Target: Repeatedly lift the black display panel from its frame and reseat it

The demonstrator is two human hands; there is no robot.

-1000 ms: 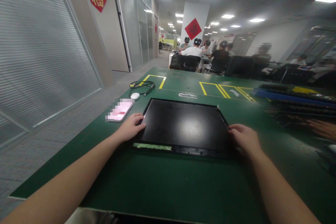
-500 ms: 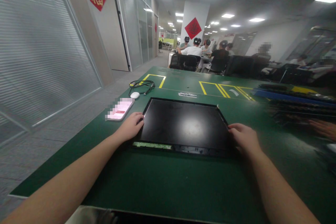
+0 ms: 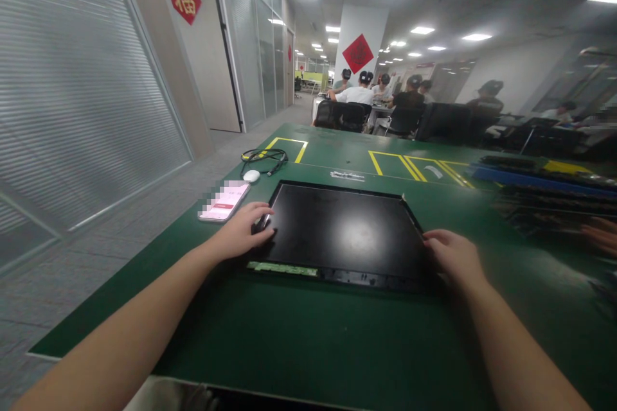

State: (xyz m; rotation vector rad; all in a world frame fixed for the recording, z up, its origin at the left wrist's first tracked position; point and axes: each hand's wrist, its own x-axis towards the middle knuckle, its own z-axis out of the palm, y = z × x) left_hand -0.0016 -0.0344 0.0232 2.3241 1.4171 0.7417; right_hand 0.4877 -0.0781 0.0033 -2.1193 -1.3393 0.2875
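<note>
A black LCD screen panel (image 3: 313, 225) lies face up on the green tabletop (image 3: 299, 334), with a light's glare on its surface. Along its near edge runs a narrow green circuit board strip (image 3: 283, 268). My left hand (image 3: 243, 230) is at the panel's left edge, thumb and fingers spread apart, their tips over the border. At the opposite side, my right hand (image 3: 456, 253) has its thumb and bent fingers closed on the right edge; some of those fingers are hidden.
Left of the panel are a phone (image 3: 225, 200), a small white rounded object (image 3: 251, 176) and a coiled black cable (image 3: 264, 159). Dark parts and a blue strip (image 3: 501, 173) lie at the right, near another person's blurred hand (image 3: 600, 234). Several people sit beyond the table.
My left hand's fingers have spread from their hold on the left edge, the thumb now over the screen. My right hand stays at its edge. The view has shifted slightly.
</note>
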